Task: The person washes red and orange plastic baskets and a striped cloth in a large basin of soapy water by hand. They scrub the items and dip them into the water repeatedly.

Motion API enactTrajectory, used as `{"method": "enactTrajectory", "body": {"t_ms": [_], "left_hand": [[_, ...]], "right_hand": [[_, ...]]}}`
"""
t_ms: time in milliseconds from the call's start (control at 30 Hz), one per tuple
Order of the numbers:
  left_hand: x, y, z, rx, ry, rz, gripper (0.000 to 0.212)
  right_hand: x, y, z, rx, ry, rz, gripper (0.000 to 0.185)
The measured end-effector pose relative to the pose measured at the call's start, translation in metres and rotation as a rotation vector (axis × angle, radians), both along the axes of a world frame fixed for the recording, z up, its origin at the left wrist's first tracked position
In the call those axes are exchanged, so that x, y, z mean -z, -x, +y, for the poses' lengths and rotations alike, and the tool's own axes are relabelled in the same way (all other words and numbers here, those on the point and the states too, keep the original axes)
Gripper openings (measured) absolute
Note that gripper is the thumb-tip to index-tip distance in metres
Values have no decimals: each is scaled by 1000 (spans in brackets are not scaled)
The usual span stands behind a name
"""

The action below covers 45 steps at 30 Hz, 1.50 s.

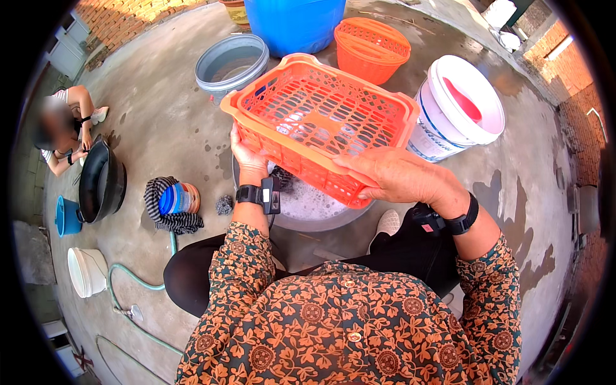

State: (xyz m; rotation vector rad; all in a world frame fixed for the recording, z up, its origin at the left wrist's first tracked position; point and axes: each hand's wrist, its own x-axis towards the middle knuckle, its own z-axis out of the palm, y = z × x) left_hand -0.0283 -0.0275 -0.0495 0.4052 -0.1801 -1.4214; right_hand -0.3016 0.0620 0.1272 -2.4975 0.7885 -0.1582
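Note:
Both hands hold an orange plastic basket [322,120] with slotted sides and bottom, tilted in the air. My left hand [246,153] supports its near left corner from below, the fingers partly hidden by the wall. On the near right, my right hand [399,174] grips the rim, thumb on top. Under the basket stands a wide grey metal basin [308,226] of foamy, soapy water [303,197], largely covered from view. A dark striped cloth [283,177] shows in the suds by my left wrist.
Ahead stand a grey tub of water [232,62], a blue drum [296,24], an orange lidded basket [371,50] and a white bucket [462,103]. To the left are a jar with striped cloth [161,199], a metal scourer [224,205], a green hose [139,285] and a person [82,103] at a black tub [102,180].

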Motion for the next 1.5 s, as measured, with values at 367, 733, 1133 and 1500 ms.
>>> {"method": "enactTrajectory", "body": {"t_ms": [367, 733, 1133, 1500], "left_hand": [[11, -8, 0, 39, 43, -37, 51], [-18, 8, -2, 34, -44, -263, 66], [28, 8, -37, 344, -113, -275, 49], [81, -13, -43, 378, -361, -450, 41]], "right_hand": [[20, 2, 7, 99, -62, -32, 33], [-7, 14, -16, 199, 124, -415, 41], [-65, 103, -7, 360, -409, -1852, 20], [-103, 278, 136, 548, 431, -2107, 30]]}}
